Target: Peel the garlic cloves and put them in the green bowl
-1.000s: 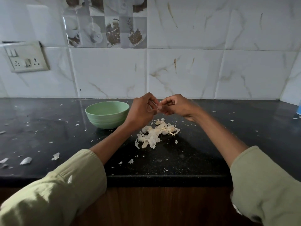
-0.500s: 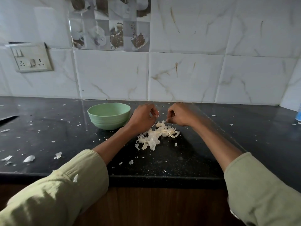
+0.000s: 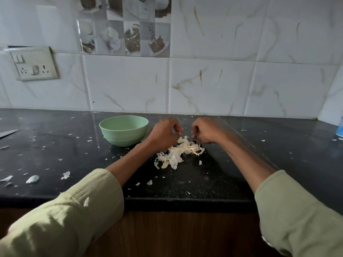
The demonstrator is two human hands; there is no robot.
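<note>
Here we begin at the fingers. The left hand (image 3: 164, 133) has its fingers curled toward the thumb, the tips close together over the far edge of the garlic skin pile (image 3: 178, 153); something small and pale shows at the fingertips, but we cannot tell whether it is a clove or a scrap of skin. The right hand (image 3: 206, 130) is likewise curled, knuckles toward us, its tips turned down just beside the same edge of the pile; what it pinches, if anything, is hidden. The two hands are apart, with a narrow gap between them.

Moving outward, the pile of papery white peel lies on the black countertop (image 3: 213, 175) directly under and in front of the hands. We see no whole, unpeeled clove in it, though small pieces could be buried. The green bowl (image 3: 124, 133) stands upright just beside the left hand, to its left; its interior is only partly visible and looks pale, so we cannot tell how many cloves it holds.

Farther out, loose skin flakes (image 3: 32, 179) are scattered across the counter, a knife tip (image 3: 9, 133) enters at the left edge, and a switch and socket plate (image 3: 34, 64) is fixed to the tiled wall (image 3: 211, 86).

We judge the peeling to be far advanced, given the amount of skin. What remains appears to be finishing any clove in hand and dropping it into the bowl.
</note>
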